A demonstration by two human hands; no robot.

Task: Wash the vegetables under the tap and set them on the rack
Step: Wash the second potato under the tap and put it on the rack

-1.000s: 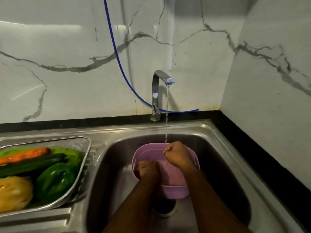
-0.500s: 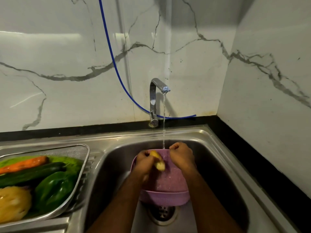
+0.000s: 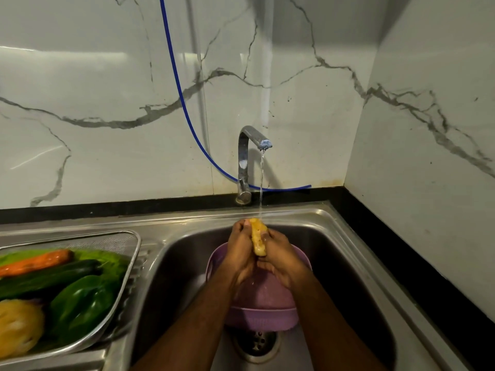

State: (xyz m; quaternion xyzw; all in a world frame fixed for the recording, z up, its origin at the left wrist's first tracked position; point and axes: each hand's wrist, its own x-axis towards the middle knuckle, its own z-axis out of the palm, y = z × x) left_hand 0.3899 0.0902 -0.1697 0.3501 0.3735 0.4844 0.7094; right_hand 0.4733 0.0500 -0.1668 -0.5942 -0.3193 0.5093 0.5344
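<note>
Head view: steel sink set against a black counter edge, marble wall behind. Tap at the far side, centre, running; a thin stream falls from its spout. Blue hose hangs down the wall and passes behind the tap base. Pink colander sits in the basin over the drain, directly under my hands. Metal rack on the left drainboard holds a carrot, a cucumber, a green pepper, a leafy green beneath them and a pale yellow vegetable at the near corner. My forearms cover the colander's middle.

Fingers: my left hand and right hand are both curled round a yellow potato, pressed between them, held above the colander. Its far end pokes out past my fingertips, and the stream lands on that end.
</note>
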